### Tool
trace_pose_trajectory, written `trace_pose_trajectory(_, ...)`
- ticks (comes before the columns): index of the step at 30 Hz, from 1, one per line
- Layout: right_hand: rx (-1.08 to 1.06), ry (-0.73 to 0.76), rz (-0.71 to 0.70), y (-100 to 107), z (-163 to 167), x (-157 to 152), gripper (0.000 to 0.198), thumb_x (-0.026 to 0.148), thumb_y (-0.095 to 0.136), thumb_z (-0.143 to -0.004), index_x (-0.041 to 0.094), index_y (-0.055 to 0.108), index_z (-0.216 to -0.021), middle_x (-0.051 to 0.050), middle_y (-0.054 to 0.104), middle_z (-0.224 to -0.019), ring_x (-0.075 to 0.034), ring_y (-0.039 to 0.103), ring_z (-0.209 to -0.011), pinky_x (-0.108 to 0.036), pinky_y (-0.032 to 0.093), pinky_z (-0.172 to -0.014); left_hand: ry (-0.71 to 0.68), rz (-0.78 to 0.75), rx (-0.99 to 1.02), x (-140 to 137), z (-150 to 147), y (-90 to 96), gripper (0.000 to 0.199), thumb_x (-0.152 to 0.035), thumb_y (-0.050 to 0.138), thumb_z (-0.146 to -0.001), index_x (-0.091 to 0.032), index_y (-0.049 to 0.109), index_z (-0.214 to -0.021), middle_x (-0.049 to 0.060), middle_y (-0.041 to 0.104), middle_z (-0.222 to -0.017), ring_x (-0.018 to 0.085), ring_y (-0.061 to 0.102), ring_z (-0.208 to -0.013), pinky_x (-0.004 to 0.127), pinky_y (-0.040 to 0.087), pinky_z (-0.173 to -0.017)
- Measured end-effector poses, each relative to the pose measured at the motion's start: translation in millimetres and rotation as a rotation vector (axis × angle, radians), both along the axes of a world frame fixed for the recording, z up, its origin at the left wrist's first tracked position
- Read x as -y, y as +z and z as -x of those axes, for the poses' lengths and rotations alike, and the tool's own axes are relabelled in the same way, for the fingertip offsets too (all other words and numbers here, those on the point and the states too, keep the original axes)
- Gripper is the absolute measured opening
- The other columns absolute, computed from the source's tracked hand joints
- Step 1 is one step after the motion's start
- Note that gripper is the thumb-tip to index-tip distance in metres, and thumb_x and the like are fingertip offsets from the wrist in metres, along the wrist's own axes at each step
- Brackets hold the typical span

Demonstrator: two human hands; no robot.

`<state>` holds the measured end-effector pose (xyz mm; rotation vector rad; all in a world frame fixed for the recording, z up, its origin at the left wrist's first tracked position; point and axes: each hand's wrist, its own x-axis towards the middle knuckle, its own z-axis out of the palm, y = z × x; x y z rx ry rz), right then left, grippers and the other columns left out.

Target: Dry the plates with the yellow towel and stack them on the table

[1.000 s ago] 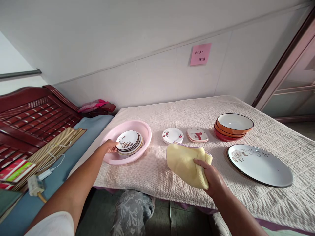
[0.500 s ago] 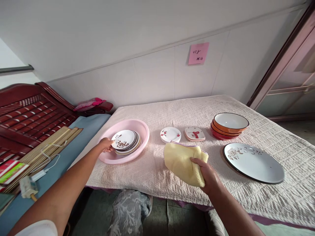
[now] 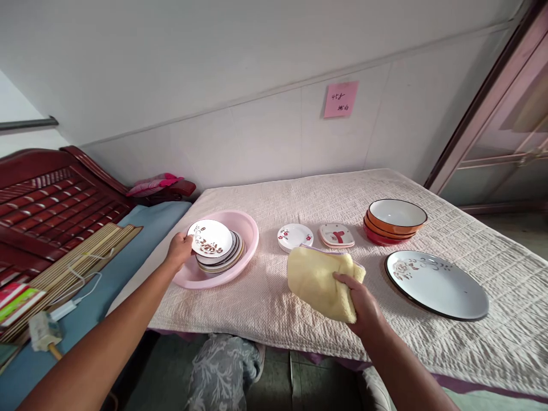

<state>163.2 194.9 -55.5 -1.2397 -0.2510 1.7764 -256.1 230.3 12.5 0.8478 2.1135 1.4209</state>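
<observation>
Left hand (image 3: pixel 180 250): fingers narrow, pinching left rim of plate (image 3: pixel 210 238) with brown flowers; fingertips under the rim hidden. Plate runs right from these fingers, tilted, over the stack (image 3: pixel 223 265); cannot tell if the two touch. Basin (image 3: pixel 252 237) surrounds the stack, mostly right of the same fingers. Right hand (image 3: pixel 362 305): thumb on top, closed on cloth (image 3: pixel 321 279), which sticks out left past the thumb; other fingers hidden. Beyond the right fingers: small plates (image 3: pixel 295 236) to the left, square dishes (image 3: pixel 336 235), bowls (image 3: pixel 396 214) to the right. Platter (image 3: pixel 440 285) right of them, not touched
</observation>
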Motion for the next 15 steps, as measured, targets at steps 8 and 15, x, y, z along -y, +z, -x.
trace_pose_trajectory(8,-0.101,-0.088,-0.135,-26.2,-20.4,-18.3,0.06,0.029,0.066,-0.072,0.017,0.054,-0.13,-0.007,0.074,-0.088,-0.026,0.071,-0.073,-0.039,0.058,-0.068,-0.194,-0.29,0.577,10.6,-114.4,-1.2,0.034,-0.007,0.062,-0.072,-0.013,0.064,-0.105,0.011,0.072,-0.092,0.024,0.07,-0.089,0.04,0.058,-0.08)
trace_pose_trajectory(15,-0.039,-0.178,-0.324,-34.0,-19.9,-20.2,0.054,0.032,0.064,-0.073,0.013,0.058,-0.123,-0.008,0.074,-0.087,-0.025,0.07,-0.078,-0.037,0.056,-0.074,-0.166,-0.169,0.927,17.2,-220.6,-54.6,0.037,-0.008,0.054,-0.076,-0.018,0.067,-0.109,0.007,0.074,-0.094,0.024,0.07,-0.093,0.036,0.058,-0.081)
